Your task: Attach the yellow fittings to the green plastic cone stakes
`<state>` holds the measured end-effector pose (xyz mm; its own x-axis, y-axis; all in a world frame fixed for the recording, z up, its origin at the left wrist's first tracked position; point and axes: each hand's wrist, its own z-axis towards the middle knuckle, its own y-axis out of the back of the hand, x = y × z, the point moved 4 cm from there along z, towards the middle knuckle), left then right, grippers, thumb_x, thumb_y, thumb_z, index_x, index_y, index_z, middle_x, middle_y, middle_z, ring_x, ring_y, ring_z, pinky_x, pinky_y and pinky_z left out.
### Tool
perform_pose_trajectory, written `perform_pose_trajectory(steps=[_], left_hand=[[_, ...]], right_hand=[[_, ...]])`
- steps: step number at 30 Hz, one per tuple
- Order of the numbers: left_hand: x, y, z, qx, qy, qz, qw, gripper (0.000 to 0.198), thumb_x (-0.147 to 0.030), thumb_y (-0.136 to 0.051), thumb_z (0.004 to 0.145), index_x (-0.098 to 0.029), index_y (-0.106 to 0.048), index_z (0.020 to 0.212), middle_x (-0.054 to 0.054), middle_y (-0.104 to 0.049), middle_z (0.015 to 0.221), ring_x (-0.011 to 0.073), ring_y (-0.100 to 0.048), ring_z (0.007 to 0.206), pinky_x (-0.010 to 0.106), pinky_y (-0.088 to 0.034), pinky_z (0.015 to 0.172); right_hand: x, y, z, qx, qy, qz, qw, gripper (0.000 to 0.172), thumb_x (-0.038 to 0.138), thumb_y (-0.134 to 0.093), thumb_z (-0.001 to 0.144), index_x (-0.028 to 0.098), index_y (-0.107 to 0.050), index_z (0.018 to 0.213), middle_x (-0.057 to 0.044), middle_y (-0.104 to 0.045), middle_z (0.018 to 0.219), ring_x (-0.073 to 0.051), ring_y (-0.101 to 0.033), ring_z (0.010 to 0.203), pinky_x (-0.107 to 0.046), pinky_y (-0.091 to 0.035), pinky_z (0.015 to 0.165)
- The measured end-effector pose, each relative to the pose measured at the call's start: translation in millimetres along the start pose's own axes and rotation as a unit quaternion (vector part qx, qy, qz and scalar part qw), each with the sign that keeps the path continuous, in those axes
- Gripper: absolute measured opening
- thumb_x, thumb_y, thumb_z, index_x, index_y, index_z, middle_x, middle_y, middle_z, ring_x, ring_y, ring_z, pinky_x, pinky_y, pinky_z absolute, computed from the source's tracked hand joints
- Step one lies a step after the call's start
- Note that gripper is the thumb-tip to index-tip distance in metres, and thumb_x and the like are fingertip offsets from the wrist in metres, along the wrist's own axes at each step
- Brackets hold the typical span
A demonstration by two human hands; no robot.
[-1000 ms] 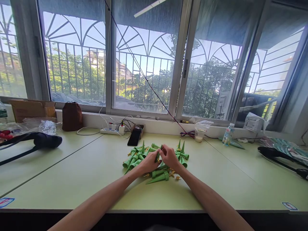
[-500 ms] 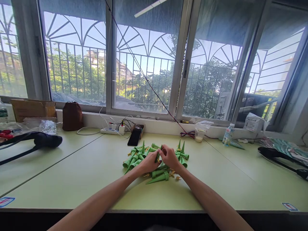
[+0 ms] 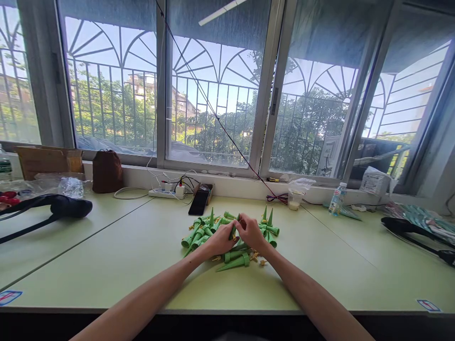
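Both of my hands meet over a heap of green plastic plant watering spikes (image 3: 199, 234). My left hand (image 3: 222, 239) is closed around one green watering spike (image 3: 233, 231), with a small yellow piece showing at its lower part. Against the top of that same spike, the fingers of my right hand (image 3: 250, 233) are closed; what their tips pinch is partly hidden. Nearest to my wrists lies a loose spike (image 3: 232, 263), its point to the left. Small yellow valves (image 3: 263, 262) are scattered by my right wrist. Two spikes (image 3: 270, 218) stand point up behind my right hand.
A black phone (image 3: 199, 202) lies behind the heap, beside a white power strip (image 3: 163, 193) with cables. Further right are a plastic cup (image 3: 294, 201) in a bag and a drink bottle (image 3: 337, 199). Black strapped objects lie at left (image 3: 67, 207) and right (image 3: 408, 232).
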<state>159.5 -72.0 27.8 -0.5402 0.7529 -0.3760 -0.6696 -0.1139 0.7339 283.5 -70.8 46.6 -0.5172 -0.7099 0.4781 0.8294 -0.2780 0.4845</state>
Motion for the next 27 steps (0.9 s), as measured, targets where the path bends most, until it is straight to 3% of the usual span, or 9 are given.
perform_pose_trajectory(steps=[11,21,27], left_hand=[[-4,1.8,1,-0.007,0.002,0.01,1.0,0.027,-0.015,-0.055,0.072,-0.019,-0.054,0.099,0.005,-0.066,0.093,0.0198,-0.059,0.084,0.03,-0.046,0.076],[-7,4.3,2,-0.006,0.013,-0.005,1.0,0.019,-0.016,-0.055,0.074,-0.017,-0.058,0.093,0.001,-0.063,0.076,0.0147,-0.055,0.067,0.025,-0.042,0.064],[-11,10.6,4,-0.036,0.029,-0.02,0.999,0.012,-0.021,-0.057,0.077,-0.016,-0.06,0.088,-0.001,-0.058,0.066,0.0141,-0.053,0.063,0.025,-0.04,0.062]], right_hand=[[-1,0,0,-0.01,0.008,0.008,1.0,0.025,0.034,-0.043,0.087,0.02,-0.045,0.067,0.004,-0.046,0.055,-0.011,-0.038,0.05,-0.022,-0.028,0.05],[-3,1,2,-0.002,-0.016,0.056,0.998,0.025,0.037,-0.042,0.09,0.021,-0.044,0.071,0.003,-0.048,0.056,-0.012,-0.043,0.049,-0.022,-0.031,0.051],[0,5,2,-0.005,-0.03,0.051,0.998,0.025,0.04,-0.045,0.089,0.019,-0.051,0.077,0.001,-0.056,0.059,-0.014,-0.049,0.053,-0.023,-0.035,0.053]])
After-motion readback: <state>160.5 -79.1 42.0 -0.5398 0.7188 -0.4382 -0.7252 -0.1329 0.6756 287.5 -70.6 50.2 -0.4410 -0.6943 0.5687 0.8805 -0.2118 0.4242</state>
